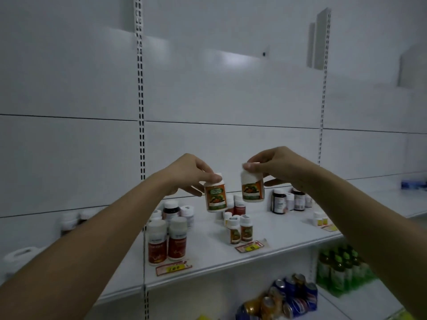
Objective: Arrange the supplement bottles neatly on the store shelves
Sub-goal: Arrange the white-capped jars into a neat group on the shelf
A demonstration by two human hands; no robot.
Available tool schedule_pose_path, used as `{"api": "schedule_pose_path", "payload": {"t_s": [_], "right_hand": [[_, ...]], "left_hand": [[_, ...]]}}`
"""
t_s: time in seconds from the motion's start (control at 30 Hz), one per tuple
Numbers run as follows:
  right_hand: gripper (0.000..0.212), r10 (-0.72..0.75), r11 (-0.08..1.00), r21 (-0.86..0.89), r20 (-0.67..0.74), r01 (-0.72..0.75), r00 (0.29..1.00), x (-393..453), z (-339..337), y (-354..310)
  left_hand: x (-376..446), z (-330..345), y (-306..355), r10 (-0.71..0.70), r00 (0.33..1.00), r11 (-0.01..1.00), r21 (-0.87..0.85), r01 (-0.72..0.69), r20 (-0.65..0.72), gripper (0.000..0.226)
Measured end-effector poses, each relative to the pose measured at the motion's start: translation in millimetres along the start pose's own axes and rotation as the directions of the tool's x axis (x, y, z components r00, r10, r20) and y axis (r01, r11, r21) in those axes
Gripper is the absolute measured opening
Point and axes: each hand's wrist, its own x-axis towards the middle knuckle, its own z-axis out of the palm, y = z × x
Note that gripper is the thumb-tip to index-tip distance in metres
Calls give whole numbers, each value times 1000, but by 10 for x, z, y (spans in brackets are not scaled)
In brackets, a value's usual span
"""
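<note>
Head view shows my left hand [184, 174] and right hand [275, 167] each pinching an orange-label bottle, left bottle [215, 195] and right bottle [252, 185], by the cap above the shelf [208, 257]; lowering toward six o'clock could topple the matching pair [240, 229].

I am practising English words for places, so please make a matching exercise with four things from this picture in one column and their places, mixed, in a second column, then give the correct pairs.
Things
1. bottle in the left hand
2. two large red-label bottles
3. drink cans
4. green bottles

Places
A. lower shelf, at the far right
B. front edge of the white shelf, behind a yellow price tag
C. lifted above the shelf, gripped at the cap
D. lower shelf, below the supplement bottles

Pairs: 1-C, 2-B, 3-D, 4-A
</note>
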Motion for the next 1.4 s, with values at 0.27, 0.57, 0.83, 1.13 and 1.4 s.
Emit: {"api": "schedule_pose_path", "payload": {"t_s": [0.27, 0.57, 0.83, 1.13, 1.4], "right_hand": [[34, 16, 996, 83, 1, -16, 1000, 182, -296, 688], [25, 60, 997, 54, 65, -63, 996, 808, -106, 1283], [27, 179, 984, -33, 184, -176, 966, 1351, 7, 1963], [29, 101, 995, -29, 443, -99, 891, 1745, 218, 2438], [38, -39, 999, 33, 687, 23, 726, 2042, 233, 2740]], "left_hand": [[337, 596, 18, -19, 999, 997, 75, 22, -44, 33], [934, 616, -295, -59, 994, 992, 103, 69, -96, 34], [1653, 823, -649, -68, 991, 997, 12, 70, -113, 33], [2072, 1032, -631, -107, 983, 988, 95, 122, -151, 33], [2051, 1367, -664, -267, 939, 955, 74, 288, -216, 31]]}}
